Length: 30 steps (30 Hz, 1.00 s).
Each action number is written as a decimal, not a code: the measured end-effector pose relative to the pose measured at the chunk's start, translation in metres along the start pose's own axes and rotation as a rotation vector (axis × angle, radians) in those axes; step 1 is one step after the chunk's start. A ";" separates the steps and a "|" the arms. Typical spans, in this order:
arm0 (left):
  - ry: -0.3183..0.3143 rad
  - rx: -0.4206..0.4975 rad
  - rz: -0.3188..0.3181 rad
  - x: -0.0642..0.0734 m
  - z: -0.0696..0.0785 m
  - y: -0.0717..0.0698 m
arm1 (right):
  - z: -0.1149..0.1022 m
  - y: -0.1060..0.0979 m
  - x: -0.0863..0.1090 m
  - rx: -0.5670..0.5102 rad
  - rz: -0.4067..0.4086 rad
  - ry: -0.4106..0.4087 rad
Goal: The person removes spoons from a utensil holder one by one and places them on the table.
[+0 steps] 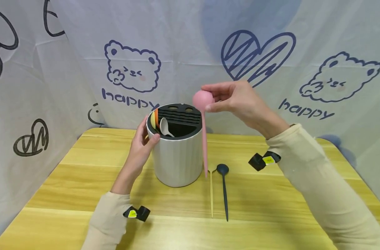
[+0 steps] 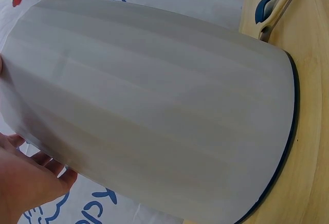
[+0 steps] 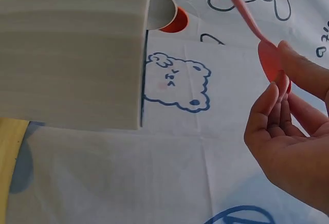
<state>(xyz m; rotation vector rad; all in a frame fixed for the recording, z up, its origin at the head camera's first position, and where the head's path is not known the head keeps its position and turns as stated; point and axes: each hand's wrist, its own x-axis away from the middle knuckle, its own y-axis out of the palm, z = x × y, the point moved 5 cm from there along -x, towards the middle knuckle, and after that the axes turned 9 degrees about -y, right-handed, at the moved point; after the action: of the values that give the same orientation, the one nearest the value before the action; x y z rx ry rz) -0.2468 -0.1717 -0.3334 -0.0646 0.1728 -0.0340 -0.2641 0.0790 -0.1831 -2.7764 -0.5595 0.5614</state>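
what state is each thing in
Pink spoon: held aloft, bowl uppermost
Right hand: pinching the pink spoon
Container: upright on the table
Left hand: holding the container's side
White spoon: in the container, bowl uppermost
Orange utensil: in the container
Cream-yellow utensil: in the container
Yellow utensil: on the table, partly hidden
Black spoon: lying on the table

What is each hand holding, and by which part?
The right hand pinches the pink spoon by its bowl; the left hand grips the white container at its upper side, near the rim.
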 end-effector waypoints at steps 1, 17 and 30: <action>0.002 0.000 0.000 0.000 0.000 0.000 | 0.004 0.000 0.000 -0.003 -0.011 0.010; 0.001 0.008 0.008 0.001 -0.001 0.000 | 0.051 0.006 0.008 0.002 -0.109 0.142; -0.008 0.002 0.012 0.001 0.000 0.000 | 0.075 -0.004 0.033 0.010 -0.119 0.165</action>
<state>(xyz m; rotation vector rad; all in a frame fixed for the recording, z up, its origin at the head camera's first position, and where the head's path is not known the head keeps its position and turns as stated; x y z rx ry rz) -0.2462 -0.1716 -0.3335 -0.0616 0.1656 -0.0221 -0.2689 0.1085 -0.2592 -2.7248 -0.6770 0.3050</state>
